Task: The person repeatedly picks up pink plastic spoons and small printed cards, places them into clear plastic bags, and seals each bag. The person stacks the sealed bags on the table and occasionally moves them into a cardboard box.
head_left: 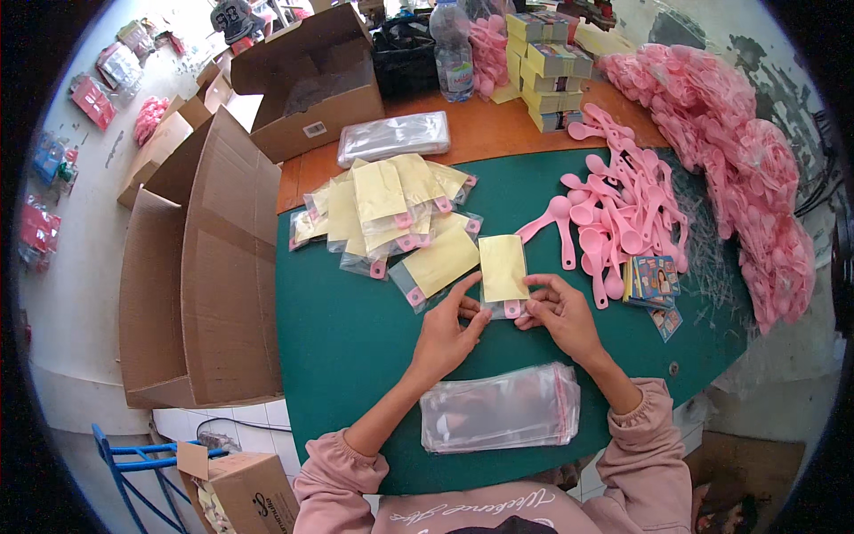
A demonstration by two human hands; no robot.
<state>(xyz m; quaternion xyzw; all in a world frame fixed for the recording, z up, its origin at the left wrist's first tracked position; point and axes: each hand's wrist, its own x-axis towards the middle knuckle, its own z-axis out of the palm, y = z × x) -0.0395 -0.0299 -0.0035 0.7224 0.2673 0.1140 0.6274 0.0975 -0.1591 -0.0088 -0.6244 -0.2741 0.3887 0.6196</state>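
Between my hands is a clear plastic packet point(504, 267) with a yellow card inside and a pink spoon-handle end showing at its bottom. My left hand point(449, 329) pinches its lower left corner, and my right hand point(565, 319) grips the lower right edge. Beyond my left hand lies a heap of similar filled packets point(378, 196). Loose pink spoons point(627, 222) are piled to the right, with a small stack of colourful picture cards point(656, 278) at their near edge. A stack of empty clear bags point(498, 411) lies between my forearms.
An open cardboard box point(231, 276) stands left of the green table mat point(356, 392). Farther back are another box point(311, 89), a clear bag bundle point(394, 138), a bottle point(454, 53) and card stacks point(547, 76). Bagged pink spoons point(712, 133) line the right wall.
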